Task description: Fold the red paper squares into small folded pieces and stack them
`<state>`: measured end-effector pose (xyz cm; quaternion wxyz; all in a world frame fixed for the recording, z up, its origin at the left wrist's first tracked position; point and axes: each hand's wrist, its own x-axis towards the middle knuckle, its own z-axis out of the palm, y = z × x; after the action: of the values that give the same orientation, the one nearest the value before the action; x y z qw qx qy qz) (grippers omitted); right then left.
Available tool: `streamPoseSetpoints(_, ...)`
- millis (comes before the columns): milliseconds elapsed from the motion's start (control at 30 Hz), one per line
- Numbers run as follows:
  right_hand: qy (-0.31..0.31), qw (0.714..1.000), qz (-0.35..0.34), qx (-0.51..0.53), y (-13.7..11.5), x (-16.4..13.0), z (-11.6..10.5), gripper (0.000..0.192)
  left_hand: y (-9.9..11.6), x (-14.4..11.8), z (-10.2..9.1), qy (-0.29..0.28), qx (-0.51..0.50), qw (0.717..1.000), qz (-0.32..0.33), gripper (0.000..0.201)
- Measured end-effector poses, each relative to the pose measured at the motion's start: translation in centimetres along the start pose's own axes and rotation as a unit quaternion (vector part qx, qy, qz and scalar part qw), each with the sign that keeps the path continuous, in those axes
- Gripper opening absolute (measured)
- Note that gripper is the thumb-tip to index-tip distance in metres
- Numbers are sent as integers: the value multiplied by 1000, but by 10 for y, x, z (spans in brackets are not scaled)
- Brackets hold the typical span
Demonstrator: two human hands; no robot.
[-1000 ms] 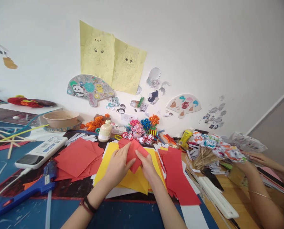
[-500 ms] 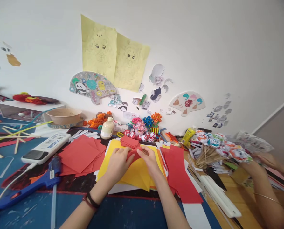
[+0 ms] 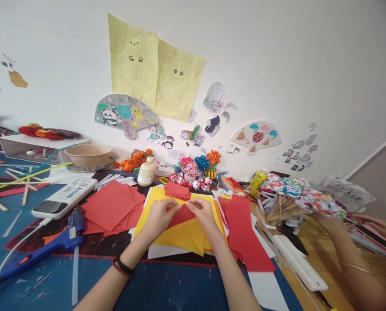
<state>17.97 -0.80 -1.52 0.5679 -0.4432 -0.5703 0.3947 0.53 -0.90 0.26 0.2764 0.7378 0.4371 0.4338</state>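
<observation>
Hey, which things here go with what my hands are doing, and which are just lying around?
In use:
red paper, pinched by left hand and right hand
likely the red squares and small red pieces

Lying about, it seems:
blue glue gun
cream bottle
beige bowl

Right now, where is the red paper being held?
In the head view, the held red paper is below centre, slightly left, between the left hand and right hand, over the yellow paper, just in front of the small red stack.
</observation>
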Motion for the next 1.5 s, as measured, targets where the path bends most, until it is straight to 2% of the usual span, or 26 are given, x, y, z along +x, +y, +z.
streamPoseSetpoints(167, -30, 999, -6, -36, -4, -1, 0, 26, 3, 1, -3, -24, 7, 1000, -3, 33)
streamPoseSetpoints(267, -11, 1000, 10, -27, -4, 0, -7, 26, 1, 4, -9, -38, 20, 999, -9, 36)
streamPoseSetpoints(367, 26, 1000, 14, 2, -6, 2, -16, 25, 0, 6, -17, -64, -19, 997, -25, 37)
streamPoseSetpoints(433, 27, 1000, 11, 2, -9, 2, -20, 23, 0, 6, -20, -67, -25, 997, -37, 37)
streamPoseSetpoints(500, -17, 1000, 15, -17, -12, 0, -20, 21, 0, 7, -21, -49, -3, 998, -31, 35)
streamPoseSetpoints(633, -153, 986, 27, -52, -14, -5, -13, 18, -6, 7, -19, -14, 24, 1000, -6, 30)
streamPoseSetpoints(733, -207, 976, 24, -57, -11, -9, -1, 18, -11, 6, -13, -21, 17, 999, -24, 29)
streamPoseSetpoints(900, -172, 982, -14, -72, -12, -10, 12, 19, -14, 6, -2, -34, -24, 998, -44, 34)
streamPoseSetpoints(1000, -168, 982, -18, -85, -13, -9, 8, 17, -15, 9, -9, -7, -7, 998, -65, 38)
streamPoseSetpoints(1100, -184, 981, 18, -65, -11, -7, -1, 16, -23, 13, -30, 69, 5, 993, -98, 39)
streamPoseSetpoints(1167, -185, 980, 44, -52, -8, -6, -6, 19, -30, 14, -45, 149, -13, 981, -122, 40)
streamPoseSetpoints(1267, -148, 988, 42, -31, -5, -3, -5, 20, -37, 14, -54, 220, -66, 963, -141, 44)
streamPoseSetpoints(1367, -112, 993, 22, 1, -5, -3, 3, 23, -32, 13, -43, 206, -87, 966, -132, 45)
streamPoseSetpoints(1467, -85, 996, -11, -21, -7, -3, 7, 26, -21, 11, -26, 150, -76, 981, -99, 41)
streamPoseSetpoints(1500, -68, 997, -21, -39, -8, -3, 6, 27, -17, 11, -22, 116, -65, 988, -82, 40)
